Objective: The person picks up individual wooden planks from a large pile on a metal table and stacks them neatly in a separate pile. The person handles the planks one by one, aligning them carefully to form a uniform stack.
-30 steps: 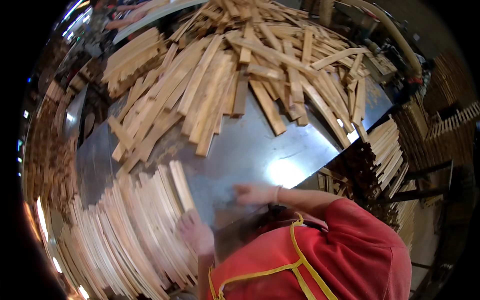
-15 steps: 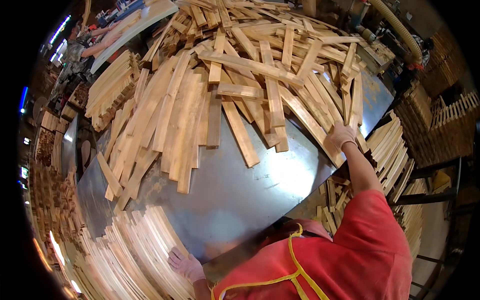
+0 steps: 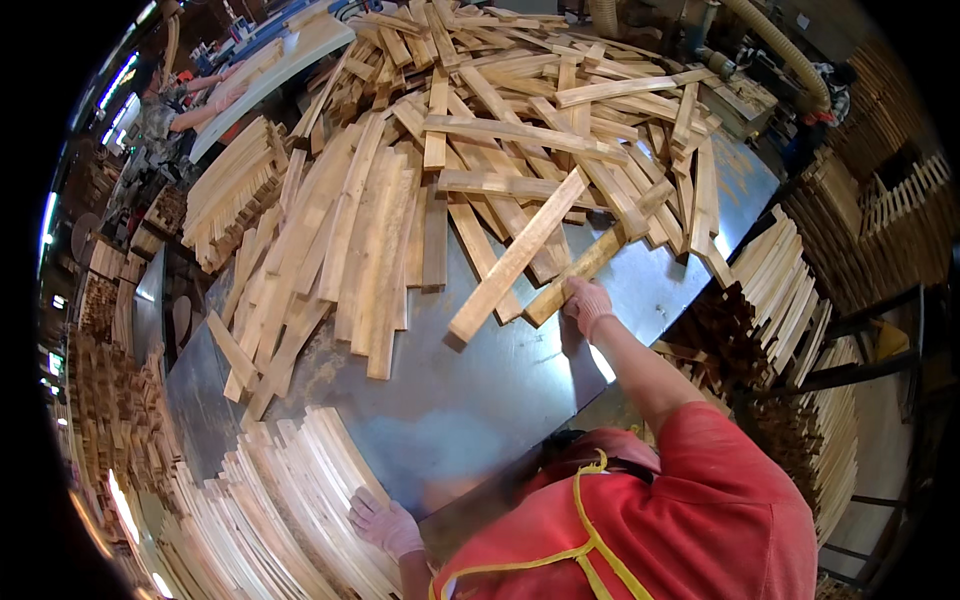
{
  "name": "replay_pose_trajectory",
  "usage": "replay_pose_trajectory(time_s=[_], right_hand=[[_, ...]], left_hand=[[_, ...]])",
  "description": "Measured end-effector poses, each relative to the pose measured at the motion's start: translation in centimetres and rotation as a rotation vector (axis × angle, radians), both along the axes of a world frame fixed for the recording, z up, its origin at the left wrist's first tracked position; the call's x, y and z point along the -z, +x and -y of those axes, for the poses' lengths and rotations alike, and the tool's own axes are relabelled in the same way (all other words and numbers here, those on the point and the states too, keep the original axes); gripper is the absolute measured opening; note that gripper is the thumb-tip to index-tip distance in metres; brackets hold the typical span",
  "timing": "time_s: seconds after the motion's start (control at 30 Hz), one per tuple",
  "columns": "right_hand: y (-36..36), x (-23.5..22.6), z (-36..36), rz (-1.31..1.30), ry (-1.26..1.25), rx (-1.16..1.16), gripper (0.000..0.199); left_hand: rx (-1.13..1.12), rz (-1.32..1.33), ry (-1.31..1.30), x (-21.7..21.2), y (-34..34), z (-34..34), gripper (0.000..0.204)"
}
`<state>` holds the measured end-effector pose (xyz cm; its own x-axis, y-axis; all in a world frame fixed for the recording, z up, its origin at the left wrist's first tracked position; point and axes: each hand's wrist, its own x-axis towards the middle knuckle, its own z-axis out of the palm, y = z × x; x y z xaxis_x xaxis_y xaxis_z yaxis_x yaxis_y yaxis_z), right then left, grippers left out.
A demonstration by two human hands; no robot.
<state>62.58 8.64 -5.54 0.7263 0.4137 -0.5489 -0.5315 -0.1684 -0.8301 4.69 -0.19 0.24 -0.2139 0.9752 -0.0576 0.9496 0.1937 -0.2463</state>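
Wooden slat (image 3: 577, 272) under right hand (image 3: 587, 306) (touching)

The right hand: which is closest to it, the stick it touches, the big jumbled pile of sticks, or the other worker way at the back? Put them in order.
From the right hand, in the head view:
1. The wooden slat, under its fingers, mid-right on the metal table.
2. The jumbled pile of slats, up the table beyond it.
3. The other worker's arm, far upper left.
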Motion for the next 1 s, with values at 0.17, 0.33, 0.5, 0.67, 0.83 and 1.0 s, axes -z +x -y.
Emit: replay_pose_trajectory(time_s=[0.17,0.33,0.5,0.67,0.83,1.0], right_hand=[[-0.7,-0.9,0.6,-0.1,0.159,-0.035,0.028],[-11.4,-2.2,8.6,-0.003,0.19,-0.698,0.017],[-24.9,-2.6,18.6,-0.546,0.147,-0.866,0.047],[-20.9,-5.8,11.5,-0.247,0.131,-0.995,0.049],[-7.1,-21.0,-11.9,0.282,0.685,-0.738,0.059],[-1.6,-19.8,-20.5,0.995,0.226,-0.84,0.076]], left_hand=[[0.009,0.035,-0.005,-0.7,-0.2,0.0,0.08],[0.008,0.046,0.003,-0.9,-1.4,1.1,0.082],[0.077,0.072,0.054,-0.6,-0.9,0.7,0.084],[0.102,0.084,0.118,-0.2,-1.1,0.6,0.085],[0.117,0.069,0.164,0.4,-1.5,1.0,0.085],[0.085,0.05,0.097,-0.1,-0.6,0.3,0.085]])
